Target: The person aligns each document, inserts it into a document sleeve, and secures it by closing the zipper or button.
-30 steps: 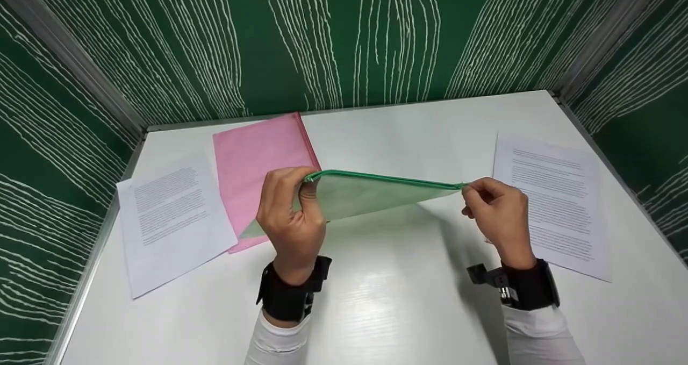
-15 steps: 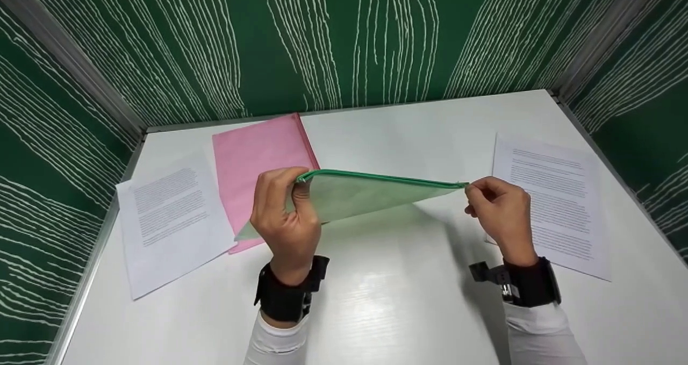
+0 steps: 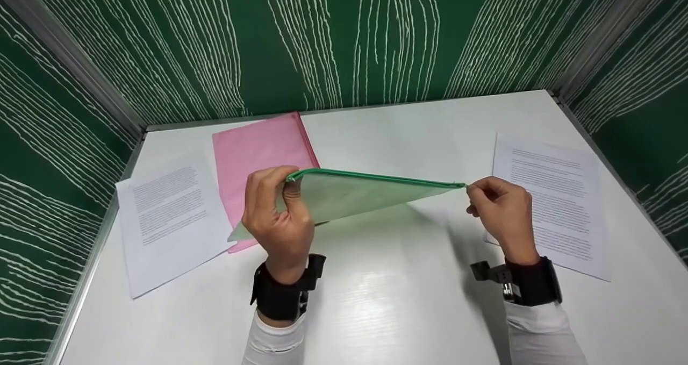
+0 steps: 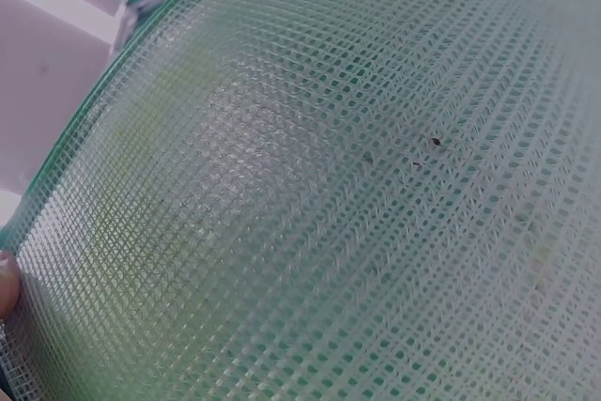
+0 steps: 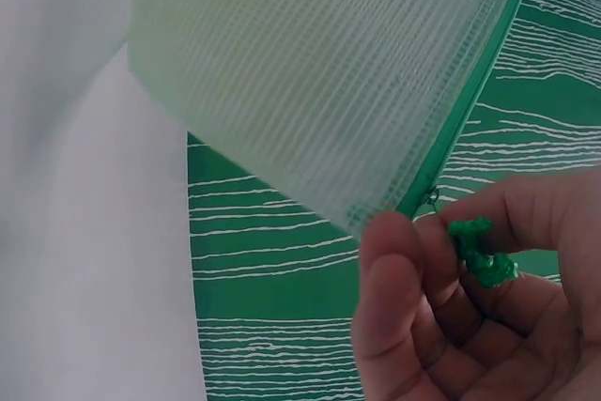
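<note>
A translucent green mesh pouch (image 3: 355,195) with a green zipper edge is held up above the table between both hands. The left hand (image 3: 279,214) pinches its left zipper end between thumb and fingers. At the opposite corner, the right hand (image 3: 502,212) pinches the zipper end. The right wrist view shows the right hand (image 5: 498,288) at the corner of the mesh pouch (image 5: 319,72), with a green cord pull (image 5: 484,255) hanging by the fingers. Mesh (image 4: 310,176) fills most of the left wrist view, a fingertip at its left edge.
A pink zipper pouch (image 3: 258,150) lies at the back left, partly behind the left hand. Printed sheets (image 3: 172,257) lie to its left, and more printed sheets (image 3: 553,204) lie on the right of the white table (image 3: 371,322). Green walls with white lines stand around the table.
The left hand has moved slightly left with its end of the green pouch, and the zipper edge has shifted left with it. The right hand has moved very little and still pinches the corner.
</note>
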Demonstrator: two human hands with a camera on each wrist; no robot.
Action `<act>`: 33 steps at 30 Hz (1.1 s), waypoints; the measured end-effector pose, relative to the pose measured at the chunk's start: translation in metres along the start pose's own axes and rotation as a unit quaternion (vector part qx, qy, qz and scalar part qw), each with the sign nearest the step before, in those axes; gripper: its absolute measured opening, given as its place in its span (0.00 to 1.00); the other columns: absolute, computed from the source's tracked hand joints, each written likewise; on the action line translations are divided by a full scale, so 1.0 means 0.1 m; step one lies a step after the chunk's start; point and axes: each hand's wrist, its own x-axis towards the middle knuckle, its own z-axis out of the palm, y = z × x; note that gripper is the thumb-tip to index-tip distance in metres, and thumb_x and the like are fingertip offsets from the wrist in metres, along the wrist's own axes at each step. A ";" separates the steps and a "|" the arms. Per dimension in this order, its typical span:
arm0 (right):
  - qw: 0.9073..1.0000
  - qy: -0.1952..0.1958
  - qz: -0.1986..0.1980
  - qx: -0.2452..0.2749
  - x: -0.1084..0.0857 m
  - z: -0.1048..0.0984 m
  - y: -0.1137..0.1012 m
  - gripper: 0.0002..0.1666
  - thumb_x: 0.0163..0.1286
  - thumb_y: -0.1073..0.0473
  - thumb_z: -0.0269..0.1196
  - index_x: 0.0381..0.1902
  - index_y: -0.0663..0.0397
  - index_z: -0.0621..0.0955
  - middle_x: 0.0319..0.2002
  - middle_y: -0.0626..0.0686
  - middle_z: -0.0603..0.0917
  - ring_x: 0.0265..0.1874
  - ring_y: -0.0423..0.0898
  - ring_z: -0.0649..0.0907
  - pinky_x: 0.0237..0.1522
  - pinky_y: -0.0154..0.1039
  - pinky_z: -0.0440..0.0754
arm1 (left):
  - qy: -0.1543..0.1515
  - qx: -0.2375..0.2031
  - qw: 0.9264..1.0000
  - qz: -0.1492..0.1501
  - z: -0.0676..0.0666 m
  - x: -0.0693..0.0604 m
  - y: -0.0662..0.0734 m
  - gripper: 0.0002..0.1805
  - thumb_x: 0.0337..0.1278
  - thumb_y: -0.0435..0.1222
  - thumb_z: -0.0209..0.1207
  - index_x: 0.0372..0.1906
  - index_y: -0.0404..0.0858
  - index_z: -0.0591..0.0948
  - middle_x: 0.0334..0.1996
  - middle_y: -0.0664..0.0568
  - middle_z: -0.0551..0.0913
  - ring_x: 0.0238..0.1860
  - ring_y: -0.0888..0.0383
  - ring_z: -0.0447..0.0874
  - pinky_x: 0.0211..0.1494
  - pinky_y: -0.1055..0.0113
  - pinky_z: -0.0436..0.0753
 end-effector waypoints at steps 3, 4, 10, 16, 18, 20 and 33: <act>1.000 0.001 0.004 0.002 0.01 0.00 0.01 0.08 0.59 0.63 0.58 0.24 0.54 0.83 0.17 0.53 0.82 0.13 0.41 0.80 0.19 0.29 0.75 | 0.004 0.004 1.000 -0.001 -0.01 0.00 0.00 0.04 0.49 0.23 0.59 0.30 0.32 0.81 0.25 0.45 0.79 0.31 0.56 0.77 0.36 0.68 0.77; 1.000 0.001 0.005 0.002 0.01 0.00 0.02 0.08 0.59 0.63 0.58 0.24 0.54 0.83 0.17 0.52 0.82 0.13 0.41 0.80 0.19 0.29 0.75 | 0.004 0.005 1.000 -0.002 -0.01 0.01 0.00 0.04 0.49 0.23 0.59 0.30 0.32 0.81 0.25 0.45 0.79 0.31 0.56 0.77 0.36 0.68 0.77; 1.000 -0.001 0.009 0.006 0.01 -0.01 0.02 0.08 0.59 0.63 0.58 0.24 0.54 0.83 0.16 0.52 0.81 0.13 0.41 0.80 0.19 0.29 0.75 | 0.003 0.007 1.000 -0.002 0.00 0.01 0.00 0.04 0.48 0.23 0.59 0.30 0.32 0.81 0.25 0.45 0.79 0.31 0.57 0.77 0.36 0.68 0.78; 1.000 0.005 0.011 0.003 0.01 -0.01 0.03 0.08 0.59 0.63 0.58 0.24 0.53 0.83 0.16 0.51 0.81 0.13 0.41 0.80 0.19 0.29 0.74 | 0.003 0.007 1.000 0.000 0.00 0.01 0.00 0.03 0.48 0.24 0.60 0.30 0.31 0.81 0.25 0.44 0.79 0.31 0.56 0.77 0.35 0.68 0.78; 1.000 0.005 0.013 0.002 0.01 -0.01 0.04 0.08 0.59 0.63 0.58 0.24 0.53 0.83 0.15 0.51 0.81 0.13 0.41 0.80 0.19 0.29 0.73 | 0.005 0.005 1.000 -0.001 0.00 0.01 0.00 0.03 0.49 0.24 0.60 0.30 0.31 0.81 0.25 0.45 0.79 0.31 0.57 0.77 0.35 0.68 0.77; 1.000 0.005 0.016 0.003 0.02 -0.02 0.05 0.08 0.59 0.63 0.58 0.24 0.53 0.83 0.15 0.51 0.81 0.13 0.41 0.80 0.20 0.30 0.73 | 0.006 0.003 1.000 -0.002 -0.01 0.01 0.00 0.02 0.50 0.25 0.59 0.30 0.31 0.81 0.25 0.45 0.79 0.31 0.57 0.77 0.35 0.68 0.77; 1.000 -0.006 0.015 -0.017 0.04 0.00 0.11 0.08 0.60 0.61 0.59 0.24 0.53 0.83 0.16 0.52 0.81 0.13 0.40 0.80 0.20 0.30 0.73 | 0.000 0.008 1.000 -0.002 -0.02 0.01 -0.01 0.02 0.50 0.24 0.59 0.30 0.31 0.81 0.25 0.45 0.79 0.31 0.56 0.76 0.35 0.68 0.77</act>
